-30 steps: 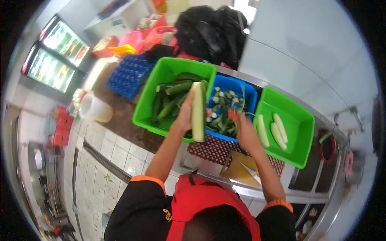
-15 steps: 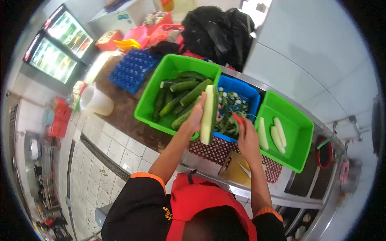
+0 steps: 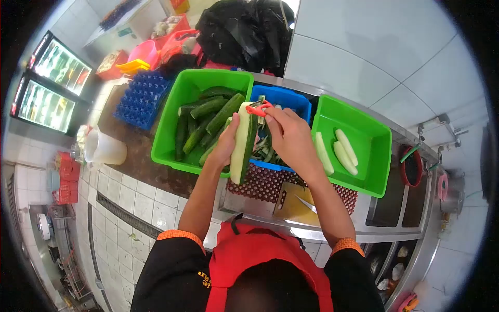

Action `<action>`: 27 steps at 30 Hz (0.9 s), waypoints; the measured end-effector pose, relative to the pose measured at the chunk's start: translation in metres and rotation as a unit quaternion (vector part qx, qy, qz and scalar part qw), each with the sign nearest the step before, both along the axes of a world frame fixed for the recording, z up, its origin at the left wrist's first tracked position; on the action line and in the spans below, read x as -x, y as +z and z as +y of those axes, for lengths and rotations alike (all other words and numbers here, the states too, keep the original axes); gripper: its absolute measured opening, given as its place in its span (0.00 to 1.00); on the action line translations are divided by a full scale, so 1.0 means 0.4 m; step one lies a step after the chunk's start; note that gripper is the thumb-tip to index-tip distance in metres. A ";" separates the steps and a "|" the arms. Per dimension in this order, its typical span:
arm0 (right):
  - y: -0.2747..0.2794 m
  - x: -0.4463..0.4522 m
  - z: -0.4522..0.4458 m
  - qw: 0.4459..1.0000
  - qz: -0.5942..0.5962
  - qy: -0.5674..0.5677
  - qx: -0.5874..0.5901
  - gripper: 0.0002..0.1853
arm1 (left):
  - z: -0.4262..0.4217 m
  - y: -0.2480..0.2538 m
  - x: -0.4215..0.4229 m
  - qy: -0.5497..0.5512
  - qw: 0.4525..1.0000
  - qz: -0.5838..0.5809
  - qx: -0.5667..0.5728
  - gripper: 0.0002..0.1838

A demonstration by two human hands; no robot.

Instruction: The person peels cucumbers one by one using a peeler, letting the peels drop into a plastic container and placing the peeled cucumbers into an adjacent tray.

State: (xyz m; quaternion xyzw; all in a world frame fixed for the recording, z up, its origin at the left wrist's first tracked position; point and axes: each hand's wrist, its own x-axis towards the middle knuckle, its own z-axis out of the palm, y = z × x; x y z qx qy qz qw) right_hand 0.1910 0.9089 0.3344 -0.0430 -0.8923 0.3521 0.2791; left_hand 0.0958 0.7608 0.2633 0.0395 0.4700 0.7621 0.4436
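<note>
My left hand (image 3: 226, 141) is wrapped round a large, partly peeled zucchini (image 3: 242, 143), pale on one face and dark green along its right side. A red peeler (image 3: 258, 108) is gripped in my right hand (image 3: 287, 130), and it rests at the zucchini's upper end. Under the hands is a blue bin (image 3: 301, 107) with green peelings (image 3: 266, 151). On the left, a green bin (image 3: 165, 127) holds several unpeeled zucchini (image 3: 208, 107). The green bin on the right (image 3: 371, 151) holds 3 pale peeled ones (image 3: 345, 157).
A yellow cutting board (image 3: 294, 208) with a knife (image 3: 306, 203) lies near the counter's front edge, by a brown perforated mat (image 3: 254, 183). Farther left are a blue egg tray (image 3: 139, 101) and a white container (image 3: 106, 148). A black bag (image 3: 241, 34) lies behind the bins.
The peeler has moved from over the peelings bin up to the zucchini's top end. The zucchini remains in my left hand, and the whole view has shifted.
</note>
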 end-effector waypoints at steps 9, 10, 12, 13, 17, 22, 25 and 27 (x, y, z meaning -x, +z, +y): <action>-0.027 0.023 0.011 0.999 0.017 -0.011 0.035 0.08 | 0.001 -0.017 0.052 -0.044 0.993 0.100 0.033 0.35; -0.033 0.026 0.014 0.999 0.011 -0.011 0.039 0.08 | 0.006 -0.007 0.052 -0.046 0.993 0.100 0.034 0.35; -0.051 0.030 0.014 0.998 0.029 -0.010 0.053 0.08 | 0.022 0.017 0.050 -0.017 0.987 0.146 0.066 0.36; -0.062 0.033 0.011 0.997 0.047 -0.005 0.066 0.09 | 0.035 0.001 0.059 -0.020 0.987 0.146 0.067 0.36; -0.120 -0.030 -0.048 0.995 -0.054 0.016 0.088 0.09 | 0.073 -0.037 0.149 0.181 0.982 0.057 -0.014 0.34; -0.176 -0.090 -0.048 0.983 -0.054 0.049 0.168 0.10 | 0.068 -0.063 0.231 0.253 0.965 -0.006 -0.063 0.36; -0.152 -0.077 -0.017 0.984 -0.061 0.041 0.165 0.10 | 0.073 -0.051 0.219 0.218 0.973 -0.023 -0.075 0.36; -0.103 -0.040 0.009 0.988 -0.012 0.022 0.150 0.09 | 0.084 -0.035 0.190 0.160 0.987 0.015 -0.011 0.36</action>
